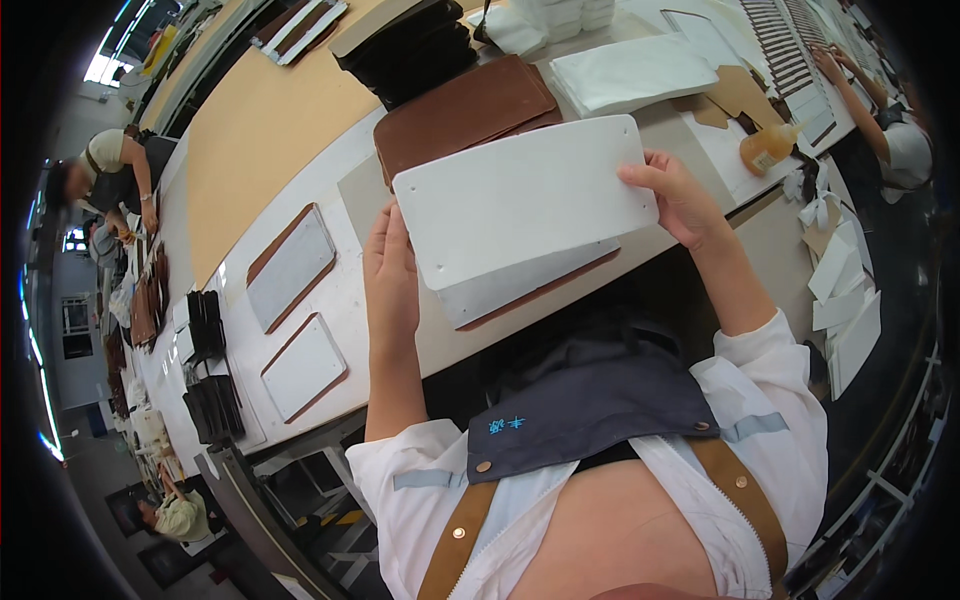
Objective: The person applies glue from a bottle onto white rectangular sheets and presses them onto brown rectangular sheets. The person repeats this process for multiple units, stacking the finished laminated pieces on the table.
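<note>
A white rectangular panel (pixel 525 205) with rounded corners and small holes near them is held up in front of me, slightly tilted. My right hand (pixel 680 195) pinches its right edge, thumb on top. Along the left edge, the fingers of my left hand (pixel 392 260) are pressed against the panel, partly hidden behind it. Beneath it lies a brown leather piece with a pale grey panel (pixel 530 285) on top, mostly covered from view. A stack of brown leather pieces (pixel 465 110) sits just beyond the held panel.
Two brown-edged pieces with pale panels, one larger (pixel 292 268) and one smaller (pixel 304 368), lie to the left. Behind stand a black stack (pixel 405 50) and white sheets (pixel 632 75). A yellow bottle (pixel 768 150) lies at right. Other people (pixel 118 165) work around the tables.
</note>
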### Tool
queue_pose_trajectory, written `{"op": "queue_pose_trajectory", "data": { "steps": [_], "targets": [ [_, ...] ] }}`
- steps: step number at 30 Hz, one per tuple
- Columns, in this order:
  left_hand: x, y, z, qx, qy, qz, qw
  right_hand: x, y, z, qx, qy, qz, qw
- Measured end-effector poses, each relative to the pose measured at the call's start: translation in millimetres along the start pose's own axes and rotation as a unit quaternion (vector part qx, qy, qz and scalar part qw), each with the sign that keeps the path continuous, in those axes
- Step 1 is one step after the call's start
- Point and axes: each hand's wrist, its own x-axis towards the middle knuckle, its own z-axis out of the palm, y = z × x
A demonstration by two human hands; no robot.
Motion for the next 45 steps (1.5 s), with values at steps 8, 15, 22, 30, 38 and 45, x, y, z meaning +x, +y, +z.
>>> {"op": "queue_pose_trajectory", "data": {
  "steps": [8,15,22,30,38,45],
  "targets": [
    [-46,-45,-21,0.245,0.05,0.018,0.968,2,35,2,-0.068,0.016,0.022,0.997],
    [-61,-67,-30,0.181,0.065,-0.057,0.98,-13,37,16,-0.11,0.012,0.009,0.994],
    [-73,-69,-22,0.262,0.126,-0.004,0.957,-12,47,15,-0.145,0.031,0.022,0.989],
    [-77,-76,-25,0.258,0.14,-0.021,0.956,-1,69,12,-0.19,0.073,0.029,0.979],
    [-73,-75,-27,0.248,0.141,-0.042,0.958,14,81,11,-0.24,0.117,-0.02,0.964],
    [-73,-76,-33,0.261,0.131,-0.052,0.955,18,83,18,-0.297,0.143,-0.058,0.942]
  ]
}}
